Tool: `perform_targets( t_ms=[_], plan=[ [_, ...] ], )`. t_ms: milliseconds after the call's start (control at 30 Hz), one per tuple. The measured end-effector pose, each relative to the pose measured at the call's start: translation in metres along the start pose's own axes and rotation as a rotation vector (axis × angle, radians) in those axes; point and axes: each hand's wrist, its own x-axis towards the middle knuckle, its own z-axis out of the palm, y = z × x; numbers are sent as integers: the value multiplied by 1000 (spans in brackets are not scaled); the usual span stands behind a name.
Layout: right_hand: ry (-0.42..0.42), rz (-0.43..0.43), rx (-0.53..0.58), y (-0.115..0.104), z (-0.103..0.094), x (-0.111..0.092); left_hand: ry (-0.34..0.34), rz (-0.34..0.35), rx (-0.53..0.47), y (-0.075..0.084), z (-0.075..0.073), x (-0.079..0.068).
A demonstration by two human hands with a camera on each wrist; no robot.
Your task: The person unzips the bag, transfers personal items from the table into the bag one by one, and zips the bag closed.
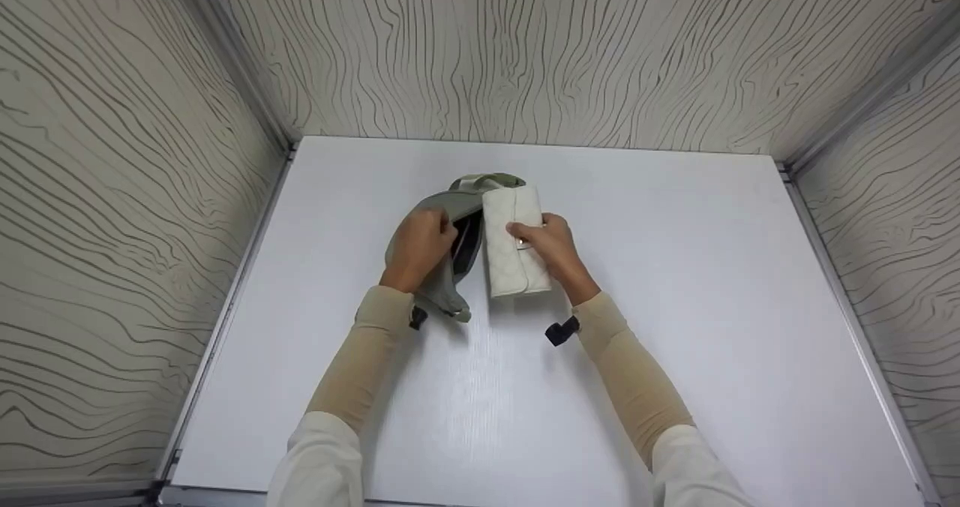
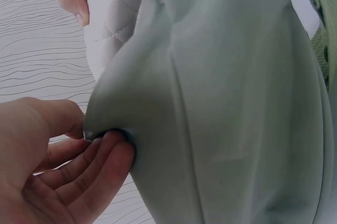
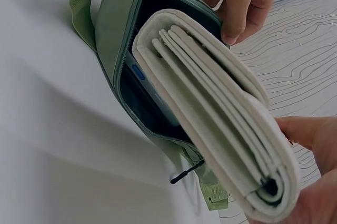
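A green zippered waist bag [image 1: 442,289] stands on the white table with its mouth pulled wide. My left hand [image 1: 421,243] pinches the bag's edge, thumb on one side and fingers on the other, as the left wrist view shows. In my right hand [image 1: 553,244] I grip a white quilted wallet [image 1: 517,271] with a metal clasp, thumb across its front. The right wrist view shows the wallet [image 3: 210,103] end-on, its layered compartments visible, overlapping the bag's open mouth. Inside the bag [image 3: 118,50] lies a flat pale item with a blue mark [image 3: 138,72], partly hidden by the wallet.
A green webbing strap [image 1: 510,180] loops out at the bag's far end. A black zipper pull [image 3: 187,172] hangs from its near end. The white table [image 1: 712,304] is bordered by wood-grain patterned walls [image 1: 525,57] at the back and both sides.
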Motion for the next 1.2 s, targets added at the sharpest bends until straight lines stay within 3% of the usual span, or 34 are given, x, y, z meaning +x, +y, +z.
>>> perform_targets(
  t_ms=[1200],
  plan=[
    [-31,0,-28,15,14,-9,23,16,-12,2,-1,0]
  ],
)
